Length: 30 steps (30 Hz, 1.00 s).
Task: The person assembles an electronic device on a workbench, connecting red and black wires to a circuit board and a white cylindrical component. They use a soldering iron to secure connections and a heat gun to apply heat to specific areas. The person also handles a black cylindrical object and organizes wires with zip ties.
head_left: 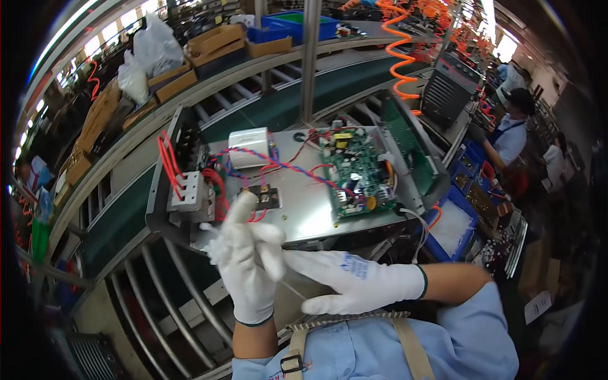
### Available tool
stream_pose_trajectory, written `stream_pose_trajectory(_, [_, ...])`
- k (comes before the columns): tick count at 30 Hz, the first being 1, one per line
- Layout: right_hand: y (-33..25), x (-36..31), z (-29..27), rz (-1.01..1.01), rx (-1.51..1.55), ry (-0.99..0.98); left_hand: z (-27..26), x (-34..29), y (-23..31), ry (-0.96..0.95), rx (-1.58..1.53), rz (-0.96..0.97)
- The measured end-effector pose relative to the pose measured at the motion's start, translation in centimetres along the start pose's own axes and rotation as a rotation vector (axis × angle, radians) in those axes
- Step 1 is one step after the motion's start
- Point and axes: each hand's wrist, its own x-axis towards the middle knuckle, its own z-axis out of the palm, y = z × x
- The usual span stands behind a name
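— What have the hands got?
— Nearest me, my right hand (351,282) pinches the fingertip of the white glove (250,288) on my left hand (247,266), whose fingers are spread. Thin, soft knit; I'd say it slips, so grip at the cuff.
— Beyond?
— The metal chassis (304,202) on the roller line, green circuit board (356,172) fragile.

Roller conveyor line (190,297) — bare metal rollers with green side strips — carries a grey sheet-metal chassis tray (310,209). On the tray: green circuit board (356,172) at right, silver capacitor can (248,147) near the back, grey terminal block (185,191) with red wires (168,158) at left, small black component (268,196) between. Behind, a second conveyor tier (209,76) holds cardboard boxes (215,41), a blue bin (301,25) — plus white plastic bags (155,47).
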Motion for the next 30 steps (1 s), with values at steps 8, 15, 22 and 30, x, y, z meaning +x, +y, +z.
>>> stream_pose_trajectory(8, [4.3, -5.3, -6.9, 0.094, -0.694, 0.562, 5.4, -0.3, -1.4, -0.325, 0.649, 0.153])
stream_pose_trajectory(15, [9.0, -3.4, -7.4, -0.337, -0.595, 0.596, 8.7, 0.3, -2.3, -0.342, 1.345, 0.273])
stream_pose_trajectory(22, [9.2, -3.2, -7.8, -0.302, -0.690, 0.501, 8.4, -0.7, -3.1, -0.339, 1.377, 0.265])
stream_pose_trajectory(30, [7.1, -2.6, -8.7, -0.146, -0.131, 0.723, 8.9, 1.9, -3.1, -0.395, 0.945, 0.199])
